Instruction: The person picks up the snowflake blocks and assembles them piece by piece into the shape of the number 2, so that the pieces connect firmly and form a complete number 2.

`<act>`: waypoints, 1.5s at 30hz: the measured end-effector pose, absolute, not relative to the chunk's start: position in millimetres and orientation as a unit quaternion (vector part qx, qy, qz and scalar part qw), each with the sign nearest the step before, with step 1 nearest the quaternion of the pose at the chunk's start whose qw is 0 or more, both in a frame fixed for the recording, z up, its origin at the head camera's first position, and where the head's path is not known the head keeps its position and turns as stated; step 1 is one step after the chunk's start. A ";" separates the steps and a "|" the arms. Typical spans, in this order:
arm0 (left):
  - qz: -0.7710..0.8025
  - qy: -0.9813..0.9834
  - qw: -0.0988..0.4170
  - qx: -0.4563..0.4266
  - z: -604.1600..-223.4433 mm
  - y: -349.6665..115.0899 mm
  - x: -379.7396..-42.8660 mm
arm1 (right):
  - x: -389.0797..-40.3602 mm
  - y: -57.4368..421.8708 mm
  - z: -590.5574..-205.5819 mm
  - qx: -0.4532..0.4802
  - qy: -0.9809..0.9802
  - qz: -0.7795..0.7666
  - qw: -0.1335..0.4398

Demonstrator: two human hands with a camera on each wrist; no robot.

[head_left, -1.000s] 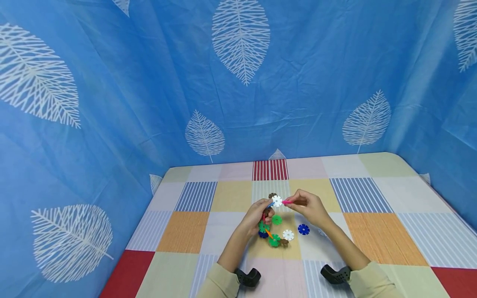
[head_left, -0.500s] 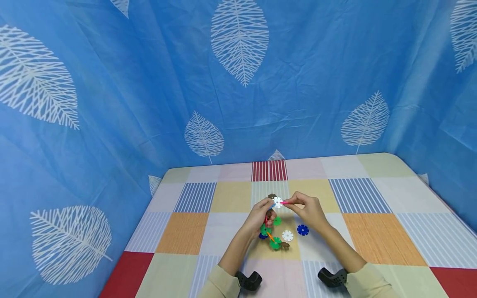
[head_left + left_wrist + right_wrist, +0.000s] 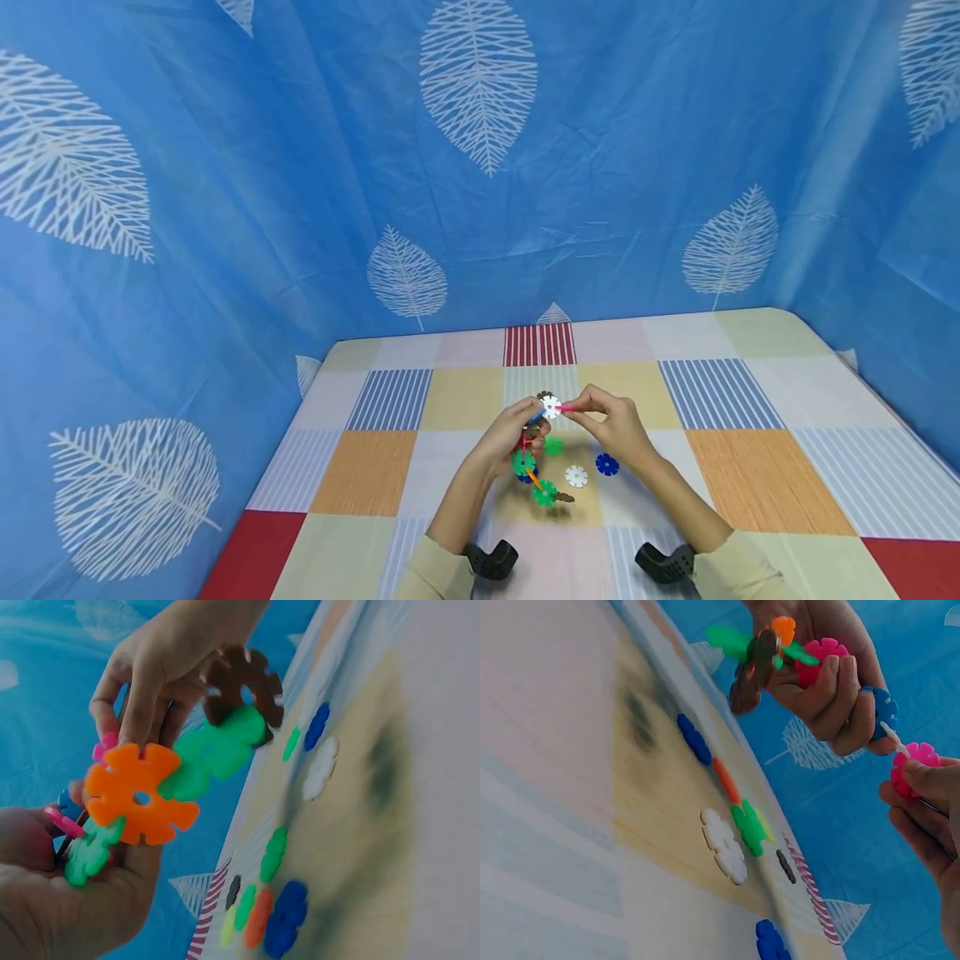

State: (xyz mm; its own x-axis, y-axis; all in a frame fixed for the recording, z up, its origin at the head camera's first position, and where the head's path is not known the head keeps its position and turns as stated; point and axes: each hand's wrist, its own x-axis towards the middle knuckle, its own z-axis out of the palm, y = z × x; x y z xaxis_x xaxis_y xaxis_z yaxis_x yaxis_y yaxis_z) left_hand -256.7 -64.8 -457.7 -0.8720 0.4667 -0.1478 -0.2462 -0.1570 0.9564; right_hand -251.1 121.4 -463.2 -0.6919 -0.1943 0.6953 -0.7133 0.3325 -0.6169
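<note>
My left hand (image 3: 502,440) grips a chain of notched plastic interlocking discs. Its blue disc (image 3: 886,712) is between the fingers, and a white disc (image 3: 551,407) stands out beyond them, seen edge-on in the right wrist view. Between thumb and fingers, my right hand (image 3: 618,425) pinches a pink disc (image 3: 921,761) that meets the white disc's edge; how deep the notches interlock cannot be told. Below the left hand hangs the chain's other end, with an orange disc (image 3: 116,784), a green disc (image 3: 214,757) and a brown disc (image 3: 229,682). Fingers hide part of the chain.
Loose discs lie on the patchwork tablecloth (image 3: 738,471) under the hands: a white one (image 3: 577,476), a dark blue one (image 3: 607,464), a green one (image 3: 553,446) and several more. Blue leaf-patterned curtains (image 3: 600,167) stand behind the table and at both sides.
Both hands have shifted slightly left together with the discs. The hanging end of the chain has swung left and a little lower. The right hand's pinch on the pink disc stays the same.
</note>
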 end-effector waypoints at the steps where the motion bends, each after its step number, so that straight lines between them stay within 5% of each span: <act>1: 0.754 0.606 0.238 0.087 -455.8 -67.2 -257.7 | -253.3 121.6 -466.3 0.293 -0.776 0.498 0.254; 19: 0.800 0.572 0.180 0.009 -466.1 -123.6 -283.2 | -267.2 97.4 -492.9 0.236 -0.882 0.402 0.073; 29: 0.800 0.566 0.199 -0.026 -476.7 -124.2 -286.3 | -276.9 77.7 -505.3 0.152 -0.924 0.341 0.087; 45: 0.801 0.519 0.299 0.008 -486.3 -89.9 -278.0 | -264.0 121.6 -507.5 0.165 -0.784 0.593 0.085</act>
State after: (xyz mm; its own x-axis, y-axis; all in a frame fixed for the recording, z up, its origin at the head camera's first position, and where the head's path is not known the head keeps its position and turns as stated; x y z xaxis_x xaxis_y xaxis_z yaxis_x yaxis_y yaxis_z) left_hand -278.0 -89.9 -486.3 -0.8208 0.4873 -0.2980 -0.4708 -0.2818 0.8360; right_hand -264.0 121.6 -507.5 -0.9310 -0.1579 0.3291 -0.3596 0.2423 -0.9011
